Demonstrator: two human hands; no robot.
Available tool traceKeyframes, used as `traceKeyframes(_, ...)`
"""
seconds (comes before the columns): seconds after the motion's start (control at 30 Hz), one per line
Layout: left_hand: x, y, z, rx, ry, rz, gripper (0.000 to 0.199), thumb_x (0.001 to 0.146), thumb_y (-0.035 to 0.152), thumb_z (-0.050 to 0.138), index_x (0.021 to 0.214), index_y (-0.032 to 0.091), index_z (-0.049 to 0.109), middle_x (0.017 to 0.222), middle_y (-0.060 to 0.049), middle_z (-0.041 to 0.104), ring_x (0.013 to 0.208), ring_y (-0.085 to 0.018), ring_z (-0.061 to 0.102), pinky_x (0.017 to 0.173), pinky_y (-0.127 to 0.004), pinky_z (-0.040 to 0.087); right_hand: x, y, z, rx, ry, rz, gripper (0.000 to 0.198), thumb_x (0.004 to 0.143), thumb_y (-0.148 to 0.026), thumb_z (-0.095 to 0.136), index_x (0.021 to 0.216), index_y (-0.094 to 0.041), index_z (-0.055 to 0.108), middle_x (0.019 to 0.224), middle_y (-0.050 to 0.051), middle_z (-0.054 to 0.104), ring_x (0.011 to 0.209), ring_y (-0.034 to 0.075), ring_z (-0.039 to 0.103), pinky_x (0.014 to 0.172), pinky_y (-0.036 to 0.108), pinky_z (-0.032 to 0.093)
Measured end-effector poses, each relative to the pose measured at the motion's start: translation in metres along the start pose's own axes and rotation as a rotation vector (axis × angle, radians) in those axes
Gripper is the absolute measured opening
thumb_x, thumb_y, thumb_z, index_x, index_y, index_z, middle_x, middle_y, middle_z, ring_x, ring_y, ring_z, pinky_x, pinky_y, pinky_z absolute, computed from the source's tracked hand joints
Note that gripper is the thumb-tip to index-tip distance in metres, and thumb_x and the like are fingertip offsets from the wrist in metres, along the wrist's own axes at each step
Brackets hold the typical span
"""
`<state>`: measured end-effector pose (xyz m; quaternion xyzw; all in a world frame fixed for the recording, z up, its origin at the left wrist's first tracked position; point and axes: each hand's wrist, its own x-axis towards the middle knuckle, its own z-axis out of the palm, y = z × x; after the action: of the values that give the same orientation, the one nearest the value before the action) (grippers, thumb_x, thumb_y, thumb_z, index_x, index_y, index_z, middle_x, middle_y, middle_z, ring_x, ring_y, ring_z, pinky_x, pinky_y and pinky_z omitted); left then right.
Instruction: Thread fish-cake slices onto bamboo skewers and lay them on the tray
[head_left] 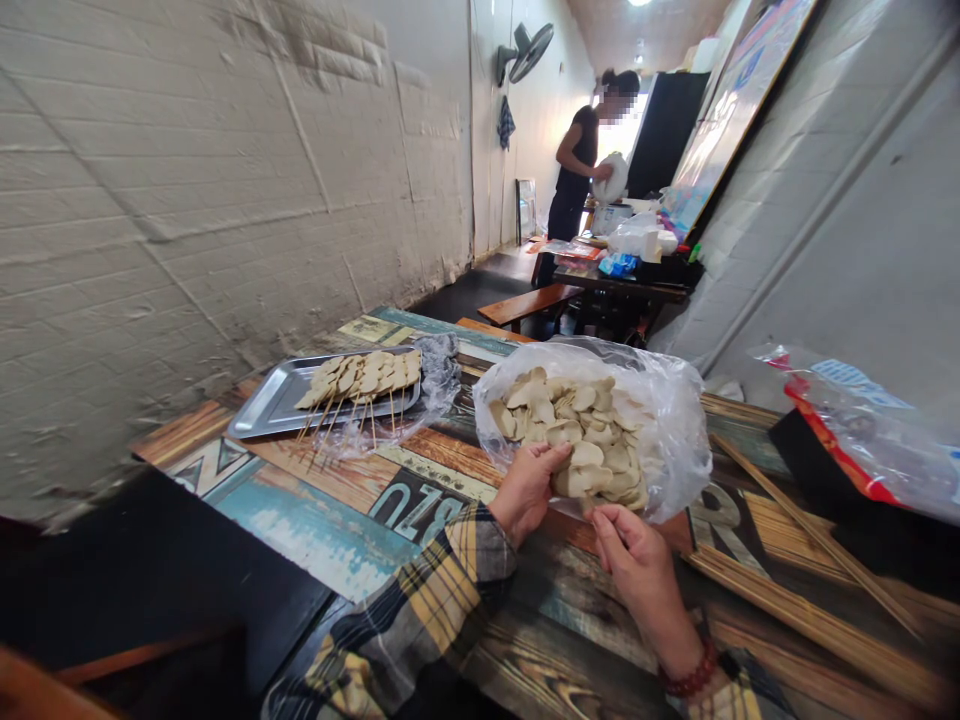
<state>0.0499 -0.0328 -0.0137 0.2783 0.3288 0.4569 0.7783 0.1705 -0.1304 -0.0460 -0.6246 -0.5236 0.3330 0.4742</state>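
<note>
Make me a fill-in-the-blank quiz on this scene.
Skewered flat beige slices lie on a rectangular metal ____.
Loose flat beige slices lie in a translucent plastic ____.
The ____ hand has a red beaded bracelet at its wrist.
Above a dark hanging cloth is a wall-mounted ____.

Missing words: tray; bag; right; fan.

I am looking into what seems to be a small eatery, a narrow room with pale brick-patterned walls point(187, 180). Wooden benches point(529, 303) stand by a dark table point(626, 284) farther in, heaped with bags and packets point(634, 238). I see a fan point(529, 52) on the left wall, a large printed board point(742, 110) along the right, and skewered slices point(364, 378) in a metal tray point(251, 408) on the patchwork-plank near table point(300, 525).
</note>
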Motion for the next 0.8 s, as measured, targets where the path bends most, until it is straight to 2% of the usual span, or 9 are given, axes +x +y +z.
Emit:
traceKeyframes(0.33,-0.002,0.003,0.002,0.010,-0.015,0.001,0.039,0.053,0.040,0.086,0.074,0.012,0.069,0.068,-0.006,0.069,0.062,-0.016,0.063,0.062,-0.027,0.047,0.000,-0.008,-0.001,0.004,0.011,0.004,0.043,0.087,-0.057,0.050,0.081,-0.017,0.065,0.046,-0.006,0.044,0.043,0.012,0.040,0.045,0.025,0.029)
traceKeyframes(0.57,0.003,0.011,-0.003,-0.035,0.004,0.076,0.047,0.055,0.047,0.084,0.084,0.013,0.070,0.075,-0.006,0.070,0.071,-0.017,0.065,0.064,-0.025,0.047,0.000,-0.001,0.001,0.022,-0.042,0.006,0.040,0.088,-0.054,0.049,0.082,-0.017,0.064,0.047,-0.006,0.043,0.044,0.012,0.040,0.046,0.024,0.030)
traceKeyframes(0.8,0.005,0.009,-0.007,0.032,0.064,0.081,0.042,0.052,0.045,0.086,0.073,0.012,0.069,0.064,-0.002,0.064,0.059,-0.012,0.057,0.057,-0.023,0.041,-0.001,0.000,0.002,-0.001,-0.045,0.003,0.040,0.088,-0.053,0.049,0.082,-0.017,0.065,0.049,-0.005,0.045,0.046,0.013,0.042,0.048,0.024,0.032)
